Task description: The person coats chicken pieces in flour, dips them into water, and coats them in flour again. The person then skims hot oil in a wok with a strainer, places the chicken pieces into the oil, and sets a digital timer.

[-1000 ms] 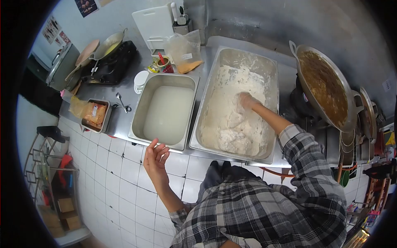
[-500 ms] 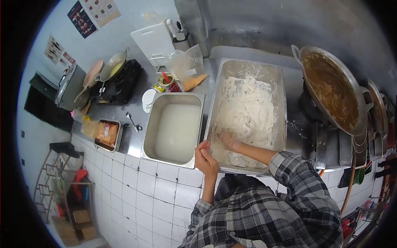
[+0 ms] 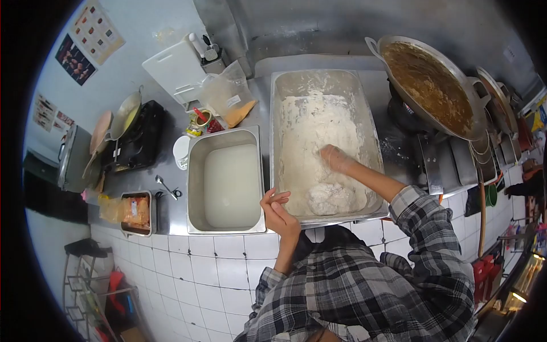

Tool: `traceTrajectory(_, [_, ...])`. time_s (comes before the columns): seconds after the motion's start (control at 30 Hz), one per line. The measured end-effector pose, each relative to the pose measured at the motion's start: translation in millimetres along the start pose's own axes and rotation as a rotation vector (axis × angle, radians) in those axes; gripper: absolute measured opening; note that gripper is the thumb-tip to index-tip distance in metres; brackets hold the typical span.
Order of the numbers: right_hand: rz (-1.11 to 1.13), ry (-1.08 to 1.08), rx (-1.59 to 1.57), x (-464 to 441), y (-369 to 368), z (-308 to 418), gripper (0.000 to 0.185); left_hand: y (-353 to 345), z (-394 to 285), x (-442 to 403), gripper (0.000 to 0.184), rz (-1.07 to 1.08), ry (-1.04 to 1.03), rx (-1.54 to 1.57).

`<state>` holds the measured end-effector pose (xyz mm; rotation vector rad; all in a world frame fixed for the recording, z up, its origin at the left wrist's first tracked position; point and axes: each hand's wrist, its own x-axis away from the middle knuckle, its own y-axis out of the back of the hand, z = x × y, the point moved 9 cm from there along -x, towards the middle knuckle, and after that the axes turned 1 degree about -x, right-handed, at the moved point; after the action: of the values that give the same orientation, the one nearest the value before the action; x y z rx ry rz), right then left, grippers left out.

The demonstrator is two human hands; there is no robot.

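My right hand (image 3: 336,159), in a thin clear glove, is in the deep metal tray (image 3: 373,122) among white flour (image 3: 322,122). Its fingers are curled together, and I cannot make out what they hold, if anything. In front of that hand, near the tray's front wall, lies a flour-coated lump (image 3: 331,198). My left hand (image 3: 279,214) is bare and empty, its fingers loosely bent and apart. It is by the tray's front left corner, next to a metal tub (image 3: 259,182) of cloudy whitish liquid (image 3: 231,185).
A large wok (image 3: 424,85) of brown bubbling oil stands on a burner at the right. Left of the tub are a small tray of orange-coated food (image 3: 137,212), tongs (image 3: 166,186) and a black stove (image 3: 137,134). A white cutting board (image 3: 174,71) leans at the back.
My right hand has moved from beside the tray's left wall toward its middle, uncovering more of the floured lump. My left hand stays by the corner, fingers slightly more spread. The view has shifted.
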<state>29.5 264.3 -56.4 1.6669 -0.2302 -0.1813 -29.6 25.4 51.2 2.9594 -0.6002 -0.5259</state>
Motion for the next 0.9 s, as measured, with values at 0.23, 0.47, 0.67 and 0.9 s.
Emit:
traceTrajectory(0.23, [-0.353,-0.109,-0.044,24.9,-4.8,4.4,0.015,-0.6,-2.7,-22.6,0.035,0.228,0.196,0.179])
traceTrajectory(0.47, [0.518,0.026,0.073,-39.6,-33.4,-58.3,0.023,-5.7,-5.6,-12.9,0.029,0.414,-0.137,-0.017])
traceTrajectory(0.67, [0.15,-0.516,-0.052,-61.1,-41.0,-59.2,0.027,-9.7,-21.6,-4.7,0.028,0.517,-0.368,-0.156])
traceTrajectory(0.9, [0.443,-0.111,-0.204,-41.7,-35.1,-55.2,0.028,-12.4,-22.7,-5.7,0.028,0.569,-0.361,-0.109])
